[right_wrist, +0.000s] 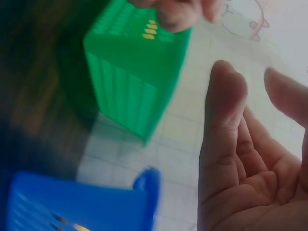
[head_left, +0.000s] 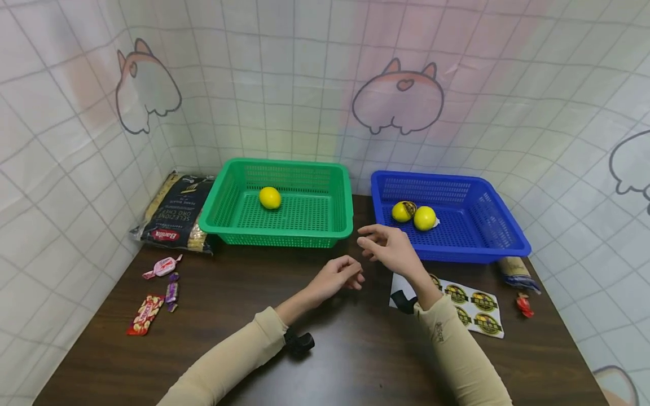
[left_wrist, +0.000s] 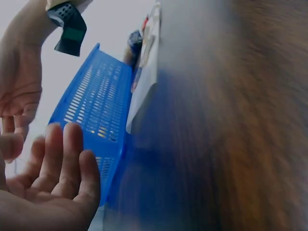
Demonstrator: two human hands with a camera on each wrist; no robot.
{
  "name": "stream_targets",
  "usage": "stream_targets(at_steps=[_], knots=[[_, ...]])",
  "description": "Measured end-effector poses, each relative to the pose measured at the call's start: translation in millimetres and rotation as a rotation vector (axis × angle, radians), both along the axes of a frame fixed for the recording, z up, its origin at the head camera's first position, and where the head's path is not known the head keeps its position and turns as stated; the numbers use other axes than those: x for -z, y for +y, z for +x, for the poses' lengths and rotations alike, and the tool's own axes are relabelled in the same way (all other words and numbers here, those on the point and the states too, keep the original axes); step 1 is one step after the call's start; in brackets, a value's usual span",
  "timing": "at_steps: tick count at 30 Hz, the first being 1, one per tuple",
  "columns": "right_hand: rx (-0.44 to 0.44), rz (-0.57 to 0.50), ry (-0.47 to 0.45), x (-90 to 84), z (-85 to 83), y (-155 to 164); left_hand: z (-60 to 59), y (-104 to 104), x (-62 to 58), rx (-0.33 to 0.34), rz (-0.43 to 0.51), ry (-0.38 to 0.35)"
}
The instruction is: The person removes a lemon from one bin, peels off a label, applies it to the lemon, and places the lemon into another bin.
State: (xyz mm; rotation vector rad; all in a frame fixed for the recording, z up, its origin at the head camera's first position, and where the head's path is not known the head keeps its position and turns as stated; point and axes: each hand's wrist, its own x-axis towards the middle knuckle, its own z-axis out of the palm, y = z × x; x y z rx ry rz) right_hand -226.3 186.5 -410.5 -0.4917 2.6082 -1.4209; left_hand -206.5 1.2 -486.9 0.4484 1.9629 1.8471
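My left hand (head_left: pixel 337 277) is over the table in front of the green basket (head_left: pixel 276 239), its fingers loosely bent and holding nothing. Higher and to the right, my right hand (head_left: pixel 388 248) is in the air by the near left corner of the blue basket (head_left: pixel 457 252). A gap shows between its thumb and forefinger in the right wrist view. One lemon (head_left: pixel 270 198) lies in the green basket. Two more are in the blue one: a lemon with a dark round sticker (head_left: pixel 403 211) and a plain-looking lemon (head_left: pixel 424 218) with a white scrap beside it.
A sheet of round stickers (head_left: pixel 474 309) lies partly under my right forearm. At left are a pasta bag (head_left: pixel 175 211), a pink wrapped candy (head_left: pixel 163 267), a purple candy (head_left: pixel 172 291) and a red snack packet (head_left: pixel 146 314). A red candy (head_left: pixel 525 305) lies at right.
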Motion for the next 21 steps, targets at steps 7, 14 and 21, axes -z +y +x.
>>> stream_targets(at_steps=[7, 14, 21], knots=[[-0.002, -0.050, -0.093, 28.2, 11.3, 0, 16.0, -14, -0.5, 0.179, -0.046, 0.038], [-0.013, -0.088, -0.145, 35.1, 9.9, -4, 19.1, -34, -7.4, 0.245, -0.093, 0.045], [-0.009, -0.087, -0.139, 30.5, 0.6, -12, 5.6, -54, -36.2, 0.279, -0.095, 0.117]])
